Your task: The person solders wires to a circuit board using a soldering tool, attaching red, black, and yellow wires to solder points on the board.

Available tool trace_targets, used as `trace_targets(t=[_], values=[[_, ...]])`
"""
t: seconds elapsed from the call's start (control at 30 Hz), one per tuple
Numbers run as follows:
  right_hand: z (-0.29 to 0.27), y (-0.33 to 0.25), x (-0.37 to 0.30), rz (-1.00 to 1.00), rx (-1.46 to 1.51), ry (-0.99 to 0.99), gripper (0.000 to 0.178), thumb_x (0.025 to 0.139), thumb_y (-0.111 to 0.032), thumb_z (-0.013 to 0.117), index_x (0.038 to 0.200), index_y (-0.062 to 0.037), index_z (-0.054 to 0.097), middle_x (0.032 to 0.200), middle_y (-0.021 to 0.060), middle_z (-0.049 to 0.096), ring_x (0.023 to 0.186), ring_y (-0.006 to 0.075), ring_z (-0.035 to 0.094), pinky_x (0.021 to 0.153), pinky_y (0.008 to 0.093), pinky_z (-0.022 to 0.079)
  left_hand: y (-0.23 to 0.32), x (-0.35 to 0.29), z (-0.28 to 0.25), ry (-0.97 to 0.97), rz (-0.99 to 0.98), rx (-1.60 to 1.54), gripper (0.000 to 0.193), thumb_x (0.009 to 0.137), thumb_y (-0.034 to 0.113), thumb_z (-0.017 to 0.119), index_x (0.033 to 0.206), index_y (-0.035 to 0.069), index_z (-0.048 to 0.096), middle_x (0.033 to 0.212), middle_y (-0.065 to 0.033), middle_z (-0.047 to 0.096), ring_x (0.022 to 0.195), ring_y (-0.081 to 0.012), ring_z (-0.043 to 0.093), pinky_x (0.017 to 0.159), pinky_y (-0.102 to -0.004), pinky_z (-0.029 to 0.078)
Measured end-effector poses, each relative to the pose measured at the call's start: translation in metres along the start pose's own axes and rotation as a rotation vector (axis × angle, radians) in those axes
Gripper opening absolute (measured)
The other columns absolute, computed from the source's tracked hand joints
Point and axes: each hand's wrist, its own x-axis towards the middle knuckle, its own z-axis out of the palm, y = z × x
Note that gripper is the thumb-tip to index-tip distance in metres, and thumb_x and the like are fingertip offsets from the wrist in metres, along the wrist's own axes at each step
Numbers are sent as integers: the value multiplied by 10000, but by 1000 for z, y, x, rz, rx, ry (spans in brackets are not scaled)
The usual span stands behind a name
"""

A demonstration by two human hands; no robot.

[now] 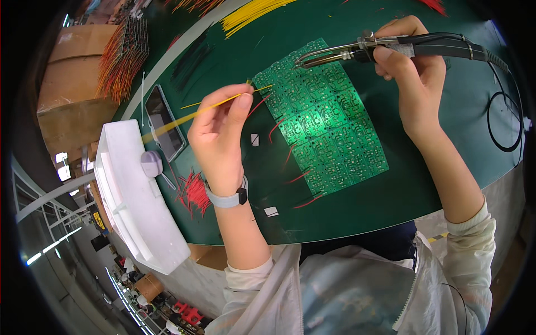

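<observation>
A green circuit board panel (357, 162) lies on the green table mat, with several short red wires (271, 133) sticking out along its left edge. My left hand (220, 125) is closed in a pinch on thin yellow wires (209, 107), whose tips reach the board's upper left edge. My right hand (416, 78) grips a soldering iron (391, 46) with a thin metal feed tube fixed alongside it. The iron's tip hangs over the upper part of the board; whether it touches cannot be made out.
Left of my left hand lie a phone (165, 124), an earbud case (151, 164) and a pile of red wires (196, 192). A white foam tray (139, 206) stands at the table's left edge. Yellow wires (251, 17) lie at the back. The iron's black cable (491, 120) loops at right.
</observation>
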Motion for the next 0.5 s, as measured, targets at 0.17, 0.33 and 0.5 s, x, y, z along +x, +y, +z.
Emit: trace_targets(t=[0.17, 0.33, 0.5], values=[[1, -5, -6, 69, -58, -32, 151, 803, -108, 554, 909, -3, 534, 742, 32, 530, 614, 69, 473, 538, 206, 352, 0, -3, 3, 56, 13, 117, 148, 810, -26, 639, 956, -35, 614, 910, -87, 644, 814, -126, 613, 765, -230, 490], [1, -6, -9, 89, -94, -69, 149, 811, -106, 552, 915, 0, 531, 692, 29, 521, 590, 71, 471, 526, 209, 353, 0, -5, 2, -47, -41, 140, 135, 791, -42, 651, 912, -27, 594, 898, -81, 644, 793, -110, 608, 727, -220, 479], [0, -4, -12, 59, -24, -82, 160, 810, -88, 551, 936, 5, 518, 772, 49, 524, 592, 77, 473, 512, 216, 354, -5, -4, 1, -102, 0, 172, 121, 775, -64, 650, 859, -17, 578, 875, -81, 640, 794, -108, 599, 726, -218, 477]])
